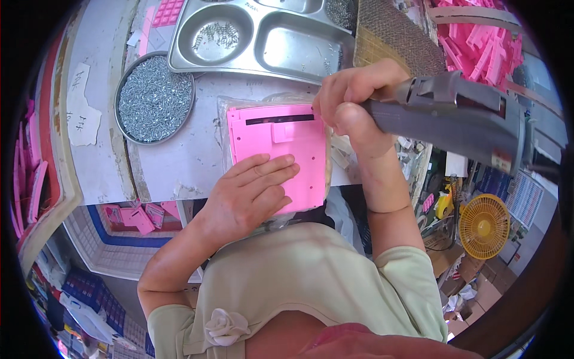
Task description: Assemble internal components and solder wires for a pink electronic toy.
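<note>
A pink plastic casing [287,173] lies on a clear plastic bag [224,107] at the front of the table. It has a black slot near its far edge and small screw holes. My left hand [248,194] rests on its near left part, fingers stretched out across the surface. My right hand [365,102] grips a grey electric screwdriver [442,119], whose body slants off to the right. The fingers are at the casing's far right corner and hide the screwdriver's tip.
A round dish of small screws [154,99] stands at the left. Behind the casing is a metal compartment tray [257,45] with small springs. Pink parts fill containers at the far right [484,48] and left [27,173]. A white basket [95,239] sits below the table edge.
</note>
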Available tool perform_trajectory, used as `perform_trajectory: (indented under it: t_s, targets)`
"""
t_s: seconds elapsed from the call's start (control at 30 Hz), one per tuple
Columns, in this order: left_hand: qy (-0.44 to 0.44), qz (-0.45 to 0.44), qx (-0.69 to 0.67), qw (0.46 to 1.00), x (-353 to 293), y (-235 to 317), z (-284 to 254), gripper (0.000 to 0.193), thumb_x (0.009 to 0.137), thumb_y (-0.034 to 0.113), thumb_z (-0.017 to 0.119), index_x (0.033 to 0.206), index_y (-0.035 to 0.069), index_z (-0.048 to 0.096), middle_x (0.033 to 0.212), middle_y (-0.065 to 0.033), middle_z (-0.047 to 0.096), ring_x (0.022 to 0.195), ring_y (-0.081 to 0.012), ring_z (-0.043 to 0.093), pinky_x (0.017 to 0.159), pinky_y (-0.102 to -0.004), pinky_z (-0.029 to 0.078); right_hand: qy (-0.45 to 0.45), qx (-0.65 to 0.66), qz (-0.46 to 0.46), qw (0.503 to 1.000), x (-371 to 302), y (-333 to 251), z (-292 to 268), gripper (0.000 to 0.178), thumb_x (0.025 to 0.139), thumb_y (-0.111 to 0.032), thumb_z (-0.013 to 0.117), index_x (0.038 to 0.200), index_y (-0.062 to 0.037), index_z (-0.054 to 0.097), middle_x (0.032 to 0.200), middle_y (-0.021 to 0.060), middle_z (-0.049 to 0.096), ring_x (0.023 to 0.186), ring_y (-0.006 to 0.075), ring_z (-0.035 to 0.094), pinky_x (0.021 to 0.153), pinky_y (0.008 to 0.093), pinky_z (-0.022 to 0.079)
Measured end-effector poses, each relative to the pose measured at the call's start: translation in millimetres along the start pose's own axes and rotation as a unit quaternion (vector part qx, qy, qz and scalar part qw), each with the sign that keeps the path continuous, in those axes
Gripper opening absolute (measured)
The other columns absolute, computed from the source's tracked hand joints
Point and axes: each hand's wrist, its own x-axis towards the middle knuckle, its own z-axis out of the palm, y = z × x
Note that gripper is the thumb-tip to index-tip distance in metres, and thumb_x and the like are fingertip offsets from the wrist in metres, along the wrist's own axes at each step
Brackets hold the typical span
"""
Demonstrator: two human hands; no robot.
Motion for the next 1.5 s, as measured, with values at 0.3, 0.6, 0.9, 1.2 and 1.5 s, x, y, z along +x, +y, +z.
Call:
perform_trajectory:
  t_s: [0.3,0.6,0.9,1.2,1.5]
  targets:
    - [0.027,0.005,-0.006,1.0,-0.7,1.2,1.5,0.02,0.084,0.011,0.081,0.092,0.007,0.063,0.124,-0.012,0.073,0.126,-0.0292,0.065,0.105,-0.0461,0.048,-0.085,0.092,-0.02,0.992,13.7,3.2,-11.4,0.032,0.095,-0.013,0.071,0.118,0.0001,0.053,0.058,0.0008,0.049,0.049,0.0112,0.046,0.045,0.0301,0.04]
    - [0.046,-0.002,-0.013,0.999,-0.9,2.5,2.1,0.018,0.083,0.011,0.081,0.093,0.009,0.065,0.118,-0.0102,0.075,0.121,-0.0286,0.068,0.102,-0.0455,0.051,-0.008,0.059,-0.027,0.998,-1.3,16.7,0.0,0.023,0.095,-0.01,0.07,0.108,-0.0017,0.053,0.059,0.0043,0.051,0.048,0.0132,0.045,0.045,0.0306,0.04]
    - [0.178,-0.046,-0.015,0.983,-3.3,7.4,-1.2,0.016,0.083,0.008,0.081,0.094,0.009,0.069,0.103,-0.0066,0.078,0.104,-0.0243,0.075,0.106,-0.0484,0.048,-0.053,0.225,-0.048,0.972,13.6,-65.2,23.0,0.033,0.099,-0.027,0.07,0.127,-0.0169,0.055,0.062,-0.0031,0.054,0.049,0.0107,0.048,0.045,0.0261,0.039]
    - [0.228,-0.062,0.028,0.971,-12.1,14.2,-22.7,0.022,0.078,0.008,0.085,0.093,0.01,0.069,0.093,-0.0034,0.078,0.097,-0.0203,0.076,0.109,-0.0505,0.046,-0.092,0.268,0.026,0.959,8.4,-79.8,67.3,0.026,0.099,-0.031,0.073,0.114,-0.0194,0.056,0.063,-0.0053,0.057,0.05,0.0104,0.052,0.045,0.0261,0.04]
    - [0.232,-0.044,0.115,0.965,-26.4,-0.5,-31.3,0.023,0.078,0.012,0.086,0.091,0.01,0.067,0.095,-0.0044,0.075,0.097,-0.0202,0.074,0.107,-0.0496,0.046,-0.091,0.223,-0.011,0.97,20.5,-68.8,76.1,0.018,0.104,-0.026,0.061,0.119,-0.0189,0.054,0.063,-0.0064,0.055,0.051,0.0103,0.049,0.047,0.0276,0.04]
